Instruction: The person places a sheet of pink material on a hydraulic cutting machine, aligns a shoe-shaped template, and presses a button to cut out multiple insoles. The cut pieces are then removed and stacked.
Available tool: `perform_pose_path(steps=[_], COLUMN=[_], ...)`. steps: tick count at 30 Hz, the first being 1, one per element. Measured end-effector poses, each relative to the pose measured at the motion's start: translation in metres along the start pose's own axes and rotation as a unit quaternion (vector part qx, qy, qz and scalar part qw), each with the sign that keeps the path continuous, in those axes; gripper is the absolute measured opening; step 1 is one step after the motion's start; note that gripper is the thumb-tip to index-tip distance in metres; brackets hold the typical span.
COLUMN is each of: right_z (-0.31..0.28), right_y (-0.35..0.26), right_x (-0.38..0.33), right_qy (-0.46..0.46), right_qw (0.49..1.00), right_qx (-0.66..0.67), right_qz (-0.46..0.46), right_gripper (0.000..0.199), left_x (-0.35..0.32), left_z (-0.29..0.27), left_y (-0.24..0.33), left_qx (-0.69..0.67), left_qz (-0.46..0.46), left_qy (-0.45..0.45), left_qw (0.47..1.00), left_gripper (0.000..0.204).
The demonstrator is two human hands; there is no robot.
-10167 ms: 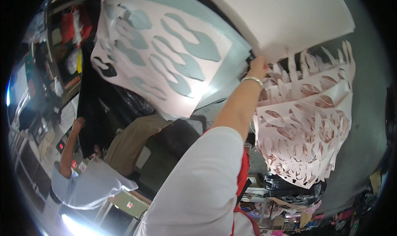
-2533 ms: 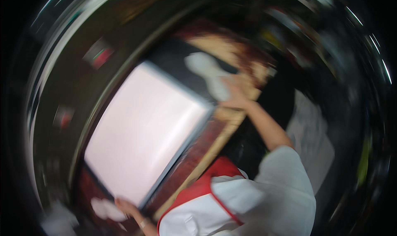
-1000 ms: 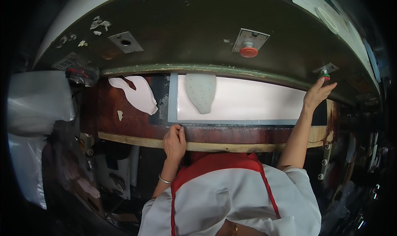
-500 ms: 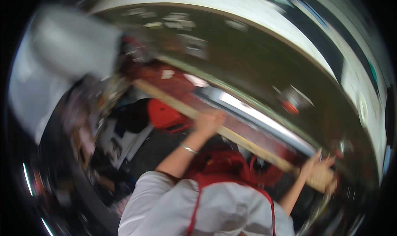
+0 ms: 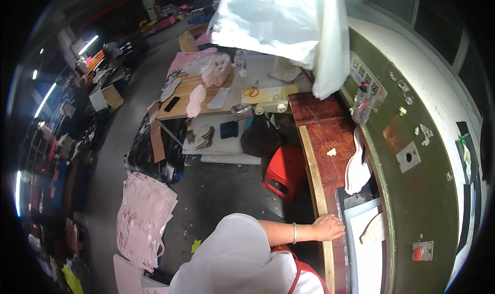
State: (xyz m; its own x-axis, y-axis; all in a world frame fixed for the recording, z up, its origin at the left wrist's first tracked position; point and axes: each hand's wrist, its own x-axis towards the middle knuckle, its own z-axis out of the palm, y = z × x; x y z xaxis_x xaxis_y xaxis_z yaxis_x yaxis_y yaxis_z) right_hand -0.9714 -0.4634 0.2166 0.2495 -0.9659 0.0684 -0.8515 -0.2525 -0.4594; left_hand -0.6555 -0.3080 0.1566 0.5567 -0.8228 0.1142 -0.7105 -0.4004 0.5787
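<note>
My left hand (image 5: pixel 329 227) lies on the front wooden edge (image 5: pixel 316 186) of a reddish-brown workbench (image 5: pixel 330 175). Its fingers are stretched over the bench top, slightly bent, with nothing visible in them. A silver bangle (image 5: pixel 295 233) circles that wrist. Just right of the fingers sits a pale flat panel (image 5: pixel 356 216) in a dark recess, with a beige sole-shaped piece (image 5: pixel 375 229) on it. Farther along the bench lies a stack of pale sole-shaped pieces (image 5: pixel 357 170), beside a small yellowish scrap (image 5: pixel 331 152). My right hand is outside the picture.
A green machine panel with a red button (image 5: pixel 417 254) borders the bench. Beyond a red stool (image 5: pixel 284 173) stands a table with orange scissors (image 5: pixel 251 91), a phone (image 5: pixel 172 104) and a bottle (image 5: pixel 240 63). White plastic sheeting (image 5: pixel 278 23) hangs above. Pink cut sheets (image 5: pixel 144 216) are piled at left.
The view has swung to the left, bringing the far table and the aisle into sight. My left hand stays at the bench edge. My right hand has left the picture.
</note>
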Motion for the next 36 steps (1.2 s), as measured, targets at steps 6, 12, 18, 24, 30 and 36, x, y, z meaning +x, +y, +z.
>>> perform_pose_path(steps=[6,12,18,24,30,36], right_z=[0.075,0.128,0.051,0.022,0.053,0.001], right_y=[-0.132,-0.186,-0.153,-0.131,-0.105,-0.092], right_x=[0.027,-0.029,-0.004,-0.023,-0.036,0.042], right_qy=[-0.18,-0.131,-0.21,-0.119,-0.061,0.003], right_qw=[0.945,0.967,0.899,0.958,0.965,0.976], right_qx=[0.259,0.16,0.38,0.232,0.189,0.216], right_qz=[-0.087,-0.148,-0.056,-0.121,-0.173,-0.039], right_gripper=[0.079,0.104,0.099,0.104,0.113,0.103], left_x=[-0.075,-0.115,-0.115,-0.119,-0.121,-0.073], left_z=[-0.026,-0.054,-0.066,-0.075,-0.076,-0.081], left_y=[0.002,-0.006,-0.003,-0.002,0.002,0.015], left_qx=[-0.002,0.028,0.067,0.061,0.065,0.061], left_qz=[0.04,0.08,0.081,0.114,0.114,0.11], left_qy=[0.077,0.073,-0.011,-0.019,-0.008,-0.021], left_qw=[0.996,0.994,0.994,0.991,0.991,0.992], left_gripper=[0.021,0.007,0.02,0.019,0.02,0.022])
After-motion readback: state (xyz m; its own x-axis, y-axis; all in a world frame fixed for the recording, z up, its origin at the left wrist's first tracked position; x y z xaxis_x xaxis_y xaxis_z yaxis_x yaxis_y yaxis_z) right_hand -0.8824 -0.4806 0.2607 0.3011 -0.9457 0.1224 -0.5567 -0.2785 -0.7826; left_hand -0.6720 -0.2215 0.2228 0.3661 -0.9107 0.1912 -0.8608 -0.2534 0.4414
